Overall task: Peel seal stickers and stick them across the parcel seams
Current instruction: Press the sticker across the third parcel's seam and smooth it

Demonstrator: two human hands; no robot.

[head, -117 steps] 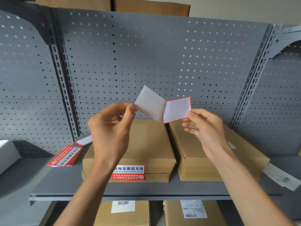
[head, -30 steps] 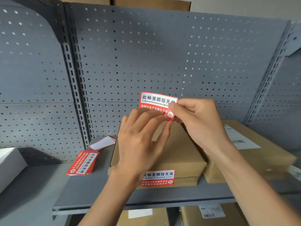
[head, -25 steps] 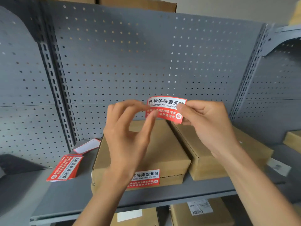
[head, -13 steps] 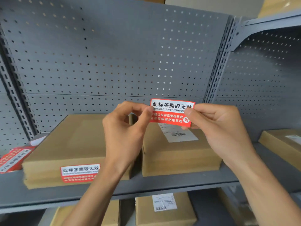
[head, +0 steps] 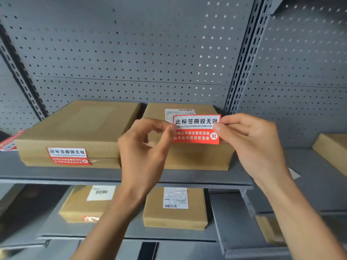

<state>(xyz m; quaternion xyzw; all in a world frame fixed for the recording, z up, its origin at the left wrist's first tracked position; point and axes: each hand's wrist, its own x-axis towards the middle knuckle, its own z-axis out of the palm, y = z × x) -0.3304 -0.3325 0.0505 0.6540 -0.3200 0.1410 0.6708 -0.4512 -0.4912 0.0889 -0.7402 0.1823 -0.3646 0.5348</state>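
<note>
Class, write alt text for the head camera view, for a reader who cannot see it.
Two bare hands hold a red and white seal sticker in front of a grey shelf: the left hand pinches its left edge, the right hand its right. Behind it lies an unsealed parcel; the parcel beside it already carries a sticker across its front seam.

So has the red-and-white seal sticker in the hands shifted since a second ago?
Yes. The red-and-white seal sticker has gone right: it was over the sealed left cardboard parcel, now it fronts the right cardboard parcel.

Sticker [head: 196, 129] glossy paper; parcels [head: 75, 128] matt brown cardboard; shelf [head: 187, 175] & pegboard [head: 131, 53] matt grey metal.
</note>
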